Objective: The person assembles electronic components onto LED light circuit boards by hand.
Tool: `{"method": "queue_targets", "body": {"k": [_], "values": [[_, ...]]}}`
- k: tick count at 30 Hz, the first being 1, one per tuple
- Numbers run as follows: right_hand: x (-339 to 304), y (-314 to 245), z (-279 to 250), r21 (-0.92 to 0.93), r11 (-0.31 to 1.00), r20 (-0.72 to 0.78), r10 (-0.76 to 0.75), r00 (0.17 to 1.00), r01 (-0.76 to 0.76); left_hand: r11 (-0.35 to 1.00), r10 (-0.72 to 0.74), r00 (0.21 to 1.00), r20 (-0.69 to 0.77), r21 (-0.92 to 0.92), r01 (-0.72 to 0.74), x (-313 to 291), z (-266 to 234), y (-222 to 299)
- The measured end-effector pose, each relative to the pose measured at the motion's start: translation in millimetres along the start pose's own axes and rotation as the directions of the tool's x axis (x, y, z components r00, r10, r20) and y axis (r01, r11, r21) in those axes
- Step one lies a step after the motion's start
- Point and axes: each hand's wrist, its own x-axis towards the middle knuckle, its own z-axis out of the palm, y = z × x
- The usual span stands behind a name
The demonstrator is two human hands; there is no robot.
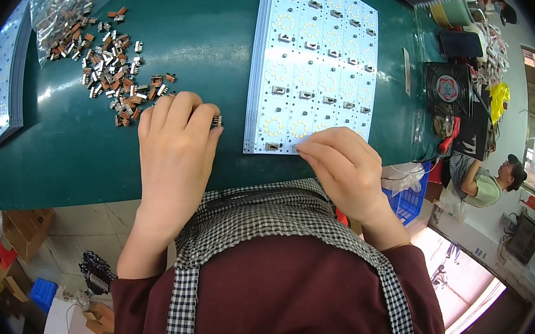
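My left hand [179,133] is closed just in front of the pile of loose slide switches [120,71]. Between its thumb and forefinger is one small slide switch [217,121], its pins showing. My right hand [345,163] is pinched at the near edge of a stack of white circuit board panels [285,73]. Its fingertips touch the top panel just right of a seated slide switch [272,147]; whatever they pinch is hidden. Rows of similar switches sit across that panel, among rings of small yellow LEDs.
A clear plastic bag [63,16] lies behind the switch pile. Another panel stack [2,82] stands at the far left of the green table [199,39]. A black box [446,84] and a thin strip [407,72] are on the right. A person [488,182] is farther right.
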Motion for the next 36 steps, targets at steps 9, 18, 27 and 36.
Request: {"method": "queue_targets", "body": {"k": [9, 18, 27, 36], "values": [[2, -2, -2, -0.017, 1.0, 0.033, 0.008, 0.999, -0.007, 0.887, -0.047, 0.995, -0.089, -0.461, 0.0, -1, -2, 9], [4, -7, -5, -0.124, 0.99, 0.101, -0.053, 0.993, 0.065, 0.783, 0.055, 0.994, -0.096, -0.614, -0.103, 2, 9, 19], [4, -9, -3, -0.146, 0.984, 0.116, -0.083, 0.99, 0.1, 0.788, 0.028, 0.997, -0.076, -0.612, -0.069, 3, 15, 19], [5, 2, 0, -0.105, 0.991, 0.025, -0.081, 0.996, 0.083, 0.798, 0.026, 0.997, -0.067, -0.599, -0.061, 5, 15, 21]]}}
